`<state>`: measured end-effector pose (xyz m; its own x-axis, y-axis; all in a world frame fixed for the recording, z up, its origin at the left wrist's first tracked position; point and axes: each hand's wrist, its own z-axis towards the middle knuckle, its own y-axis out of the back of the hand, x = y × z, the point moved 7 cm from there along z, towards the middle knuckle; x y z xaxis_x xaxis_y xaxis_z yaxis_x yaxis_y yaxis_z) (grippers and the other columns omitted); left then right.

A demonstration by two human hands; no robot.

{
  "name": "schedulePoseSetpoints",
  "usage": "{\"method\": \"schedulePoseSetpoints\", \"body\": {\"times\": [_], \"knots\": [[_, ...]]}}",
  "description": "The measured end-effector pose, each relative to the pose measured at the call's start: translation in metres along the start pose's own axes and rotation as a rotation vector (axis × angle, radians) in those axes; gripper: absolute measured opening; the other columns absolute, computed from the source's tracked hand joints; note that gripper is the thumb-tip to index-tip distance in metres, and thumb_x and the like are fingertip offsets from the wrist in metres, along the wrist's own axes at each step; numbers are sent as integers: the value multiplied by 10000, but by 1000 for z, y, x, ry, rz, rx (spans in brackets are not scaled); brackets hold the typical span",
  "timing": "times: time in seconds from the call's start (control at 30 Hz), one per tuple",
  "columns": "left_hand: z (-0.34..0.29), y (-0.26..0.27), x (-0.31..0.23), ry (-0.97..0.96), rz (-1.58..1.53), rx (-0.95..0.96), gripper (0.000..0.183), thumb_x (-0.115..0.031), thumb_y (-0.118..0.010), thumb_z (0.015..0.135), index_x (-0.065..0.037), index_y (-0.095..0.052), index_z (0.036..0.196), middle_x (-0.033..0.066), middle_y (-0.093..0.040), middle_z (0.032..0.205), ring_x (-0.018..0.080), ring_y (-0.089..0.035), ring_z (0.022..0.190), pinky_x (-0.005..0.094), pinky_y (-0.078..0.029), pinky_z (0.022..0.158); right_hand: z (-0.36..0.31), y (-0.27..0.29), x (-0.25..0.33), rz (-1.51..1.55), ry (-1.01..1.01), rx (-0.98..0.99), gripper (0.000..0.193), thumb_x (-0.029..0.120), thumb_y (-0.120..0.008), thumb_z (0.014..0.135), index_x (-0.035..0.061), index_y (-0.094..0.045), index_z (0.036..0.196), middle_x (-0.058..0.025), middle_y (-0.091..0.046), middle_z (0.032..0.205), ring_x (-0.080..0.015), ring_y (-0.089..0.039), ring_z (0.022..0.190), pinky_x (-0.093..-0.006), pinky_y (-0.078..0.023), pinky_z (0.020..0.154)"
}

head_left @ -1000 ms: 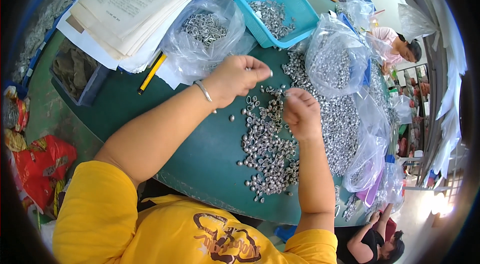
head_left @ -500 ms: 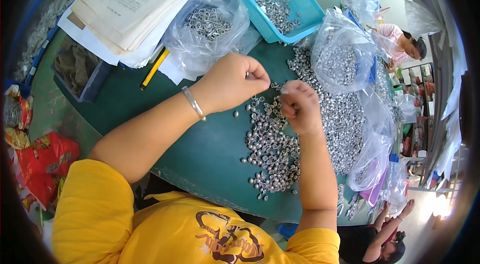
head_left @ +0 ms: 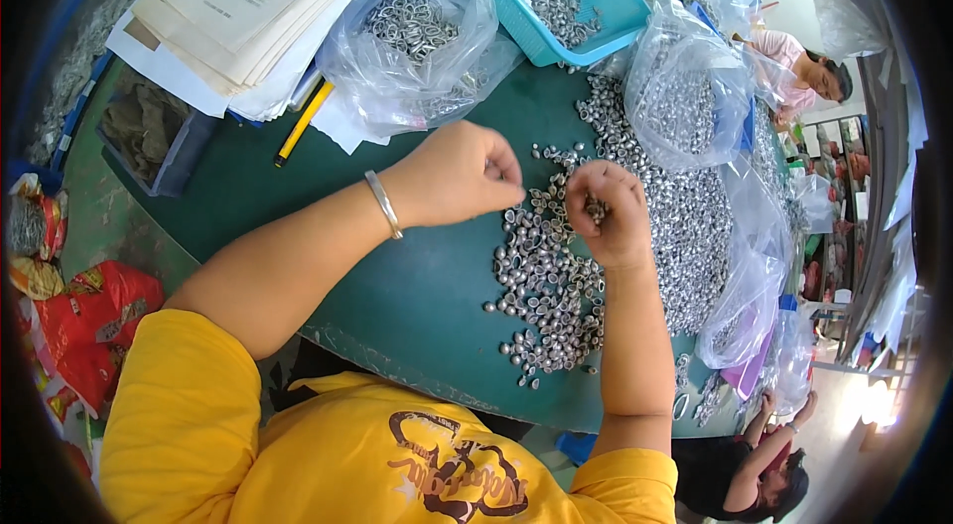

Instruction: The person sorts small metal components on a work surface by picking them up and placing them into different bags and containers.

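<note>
My left hand (head_left: pixel 459 177), with a silver bangle (head_left: pixel 383 204) on its wrist, is closed in a pinch at the left edge of a loose pile of small silvery oval metal pieces (head_left: pixel 541 271). What its fingertips hold is hidden. Just to the right, my right hand (head_left: pixel 613 211) curls above the pile, with several small metal pieces (head_left: pixel 596 209) showing inside its fingers. A gap separates the two hands. Beyond my right hand spreads a larger heap of similar shiny pieces (head_left: pixel 685 236).
Behind my hands are a plastic bag of metal rings (head_left: pixel 412 28), a turquoise basket (head_left: pixel 630 13) and a paper stack (head_left: pixel 248 8). A yellow pencil-like stick (head_left: pixel 303 124) and a blue bin with cloth (head_left: pixel 179 162) lie left. Clear bags (head_left: pixel 735 276) border the heap; two people sit at right.
My hands have drawn apart slightly, the left toward the left and down, the right a little rightward. My right hand has turned, so the pieces inside it now show.
</note>
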<state>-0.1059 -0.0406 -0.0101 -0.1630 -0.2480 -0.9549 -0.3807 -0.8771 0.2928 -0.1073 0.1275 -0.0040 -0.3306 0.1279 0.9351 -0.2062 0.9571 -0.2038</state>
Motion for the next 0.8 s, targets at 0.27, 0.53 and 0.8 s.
{"method": "schedulePoseSetpoints", "body": {"times": [0.27,0.53,0.8], "knots": [[0,18,-10,-56,-26,62,138,-121,-638,733,11,-618,769,72,-584,677,158,-550,580,271,-439,504,-24,-55,0,-1250,458,24,139,115,-706,733,16,-675,826,-156,-634,747,-276,-614,633,-331,-490,586],[-10,-2,-4,-91,492,212,153,-129,-704,677,-15,-654,765,141,-628,760,294,-617,768,374,-487,700,-17,-15,-8,190,32,170,102,22,-516,827,-30,-602,817,-44,-518,592,-73,-397,441,-209,-282,383],[-6,4,-5,-156,342,83,90,-43,-652,694,-14,-626,776,123,-602,764,286,-599,711,354,-481,659,-15,-52,-1,-1297,478,-50,154,79,-702,746,-6,-667,870,-143,-639,739,-206,-616,620,-286,-475,562]]}}
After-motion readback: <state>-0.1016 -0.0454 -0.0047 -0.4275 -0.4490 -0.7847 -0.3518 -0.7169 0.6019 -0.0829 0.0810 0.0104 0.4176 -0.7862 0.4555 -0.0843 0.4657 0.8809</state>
